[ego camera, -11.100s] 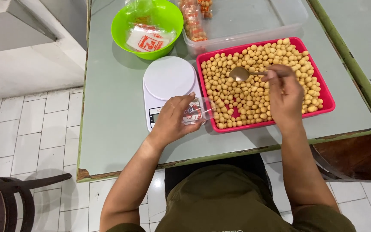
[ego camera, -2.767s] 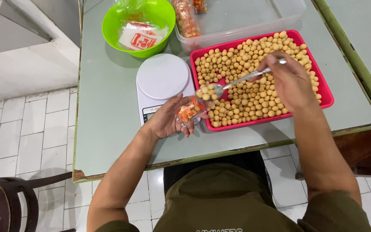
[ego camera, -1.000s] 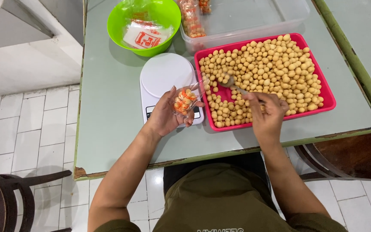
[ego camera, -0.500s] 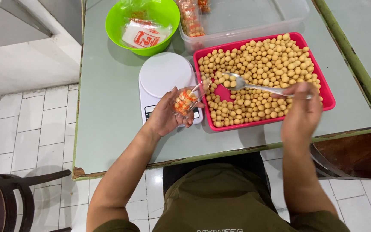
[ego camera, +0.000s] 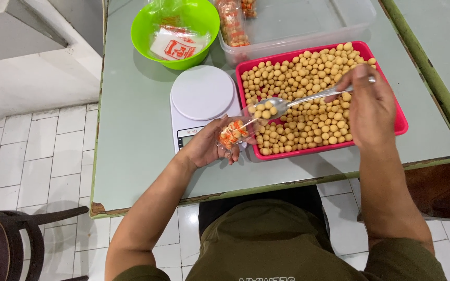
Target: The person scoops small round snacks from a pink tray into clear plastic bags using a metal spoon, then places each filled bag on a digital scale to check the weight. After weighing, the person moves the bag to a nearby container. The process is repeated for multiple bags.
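On the pale green table: a red tray, a white scale, a green bowl and a clear tub sit close together in front of the seated person
Left hand (ego camera: 208, 145): cupped palm up at the near edge of the kitchen scale (ego camera: 200, 104), fingers curled around a small clear bag (ego camera: 234, 132) with orange print, its mouth turned toward the spoon
Right hand (ego camera: 372, 106): closed in a pinch on the handle end of a metal spoon (ego camera: 287, 103), held over the right half of the tray
Spoon bowl: loaded with a few round tan snack balls (ego camera: 308, 99), poised just above the mouth of the bag, at the tray's left edge
Red tray (ego camera: 402, 122): rectangular, nearly full of the same balls, just right of the scale
Scale: white, round platter bare, small display partly hidden by the left hand
Green bowl (ego camera: 147, 49): behind the scale, holding a clear bag and white labels with red print
Clear plastic tub (ego camera: 350, 23): behind the tray, with filled packets standing at its left end
Floor: white tiles; a dark wooden chair (ego camera: 6, 244) at the lower left
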